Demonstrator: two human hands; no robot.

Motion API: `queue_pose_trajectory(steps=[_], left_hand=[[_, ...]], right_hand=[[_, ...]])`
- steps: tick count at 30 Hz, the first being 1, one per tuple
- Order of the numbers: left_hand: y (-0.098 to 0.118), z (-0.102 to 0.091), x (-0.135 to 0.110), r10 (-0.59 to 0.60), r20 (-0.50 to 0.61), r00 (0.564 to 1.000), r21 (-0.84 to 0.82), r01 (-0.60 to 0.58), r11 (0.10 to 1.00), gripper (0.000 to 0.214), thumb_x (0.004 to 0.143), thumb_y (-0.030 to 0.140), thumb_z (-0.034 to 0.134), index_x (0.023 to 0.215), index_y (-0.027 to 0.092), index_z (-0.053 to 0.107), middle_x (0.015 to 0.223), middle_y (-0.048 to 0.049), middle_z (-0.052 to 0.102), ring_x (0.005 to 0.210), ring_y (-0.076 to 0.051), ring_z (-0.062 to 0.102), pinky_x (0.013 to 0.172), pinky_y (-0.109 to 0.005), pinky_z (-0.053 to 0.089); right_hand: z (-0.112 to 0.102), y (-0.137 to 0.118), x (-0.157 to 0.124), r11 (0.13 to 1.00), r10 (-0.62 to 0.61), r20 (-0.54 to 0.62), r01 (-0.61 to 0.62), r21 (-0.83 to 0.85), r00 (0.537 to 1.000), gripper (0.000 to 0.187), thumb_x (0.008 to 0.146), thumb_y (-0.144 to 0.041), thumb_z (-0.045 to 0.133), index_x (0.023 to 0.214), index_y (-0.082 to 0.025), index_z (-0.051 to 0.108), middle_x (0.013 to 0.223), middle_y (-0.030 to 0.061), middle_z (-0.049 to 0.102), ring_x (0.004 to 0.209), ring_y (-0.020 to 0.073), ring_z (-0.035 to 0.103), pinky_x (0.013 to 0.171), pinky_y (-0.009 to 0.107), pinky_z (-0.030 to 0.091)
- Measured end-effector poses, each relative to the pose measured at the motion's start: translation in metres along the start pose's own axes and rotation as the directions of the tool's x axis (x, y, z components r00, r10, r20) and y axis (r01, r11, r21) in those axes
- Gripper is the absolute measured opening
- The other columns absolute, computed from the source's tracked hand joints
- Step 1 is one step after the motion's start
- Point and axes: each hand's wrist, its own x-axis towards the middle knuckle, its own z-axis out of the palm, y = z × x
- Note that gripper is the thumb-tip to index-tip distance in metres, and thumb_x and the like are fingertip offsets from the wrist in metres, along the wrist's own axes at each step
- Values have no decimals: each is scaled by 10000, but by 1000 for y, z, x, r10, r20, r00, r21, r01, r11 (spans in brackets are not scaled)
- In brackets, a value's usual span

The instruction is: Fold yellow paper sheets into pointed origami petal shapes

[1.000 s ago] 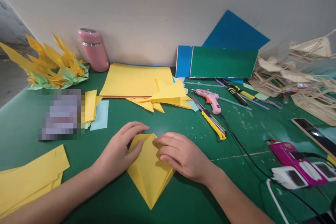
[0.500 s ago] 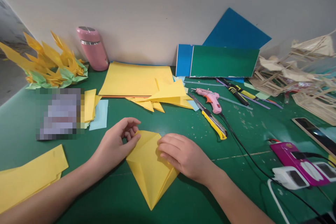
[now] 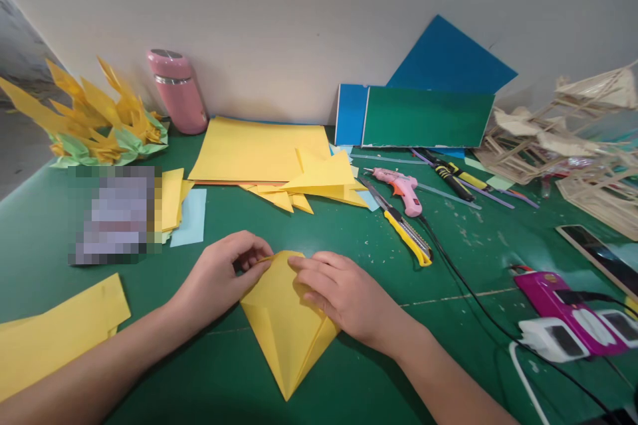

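A folded sheet of yellow paper (image 3: 286, 319) lies on the green table, shaped like a kite with its sharp tip pointing toward me. My left hand (image 3: 229, 265) pinches its upper left edge between thumb and curled fingers. On the upper right part of the sheet rests my right hand (image 3: 343, 295), palm down, its fingers stretched out over the paper and the index fingertip near the top edge. A crease runs down the sheet's lower left, and layered folds show at the lower right.
Yellow sheets (image 3: 264, 149) and folded yellow pieces lie behind. Right of them are a yellow utility knife (image 3: 406, 236), a pink glue gun (image 3: 399, 189) and a magenta power strip (image 3: 563, 309) with cords. A pink flask (image 3: 179, 93) and paper flowers (image 3: 104, 123) stand back left.
My left fingers have closed on the paper's upper left edge and shifted slightly right. My right fingers have reached a little further left across the sheet's top.
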Motion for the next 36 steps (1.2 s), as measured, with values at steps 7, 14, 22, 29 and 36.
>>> queue_pose_trajectory(steps=[7,14,22,29,36], left_hand=[[-4,-6,1,153,90,984,65,-160,985,216,803,229,470,782,224,686,808,-20,675,703,-145,622,585,-221,500],[-9,-9,-2,316,143,938,200,-340,919,307,892,190,424,891,235,727,887,-43,682,811,-163,639,723,-251,518],[-16,-16,0,503,258,825,202,-555,807,328,972,153,366,1008,191,689,1061,-74,721,960,-178,654,844,-272,532],[-12,-17,3,592,293,751,176,-651,738,351,1017,209,318,1083,171,661,1040,-93,728,948,-175,659,837,-280,559],[-10,-18,4,649,311,695,201,-715,670,381,1015,179,301,1033,163,681,1009,-87,736,914,-186,650,797,-299,575]], right_hand=[[-2,0,-1,1000,4,16,-4,14,1000,167,950,-203,511,1081,-181,612,1284,60,625,1090,229,563,903,394,517],[-1,1,0,1000,-5,12,5,14,1000,168,943,-194,524,1084,-166,609,1289,66,622,1077,229,562,911,395,516],[-2,1,0,1000,-10,19,10,17,1000,142,940,-197,535,1057,-174,613,1268,67,633,1084,230,563,896,386,519],[-1,2,0,1000,-12,23,12,-4,1000,150,950,-213,516,1062,-173,607,1285,73,617,1097,237,558,932,402,505],[-1,0,-2,999,-4,-2,4,-42,1000,151,944,-228,527,1049,-162,613,1275,98,599,1123,244,552,950,398,496]])
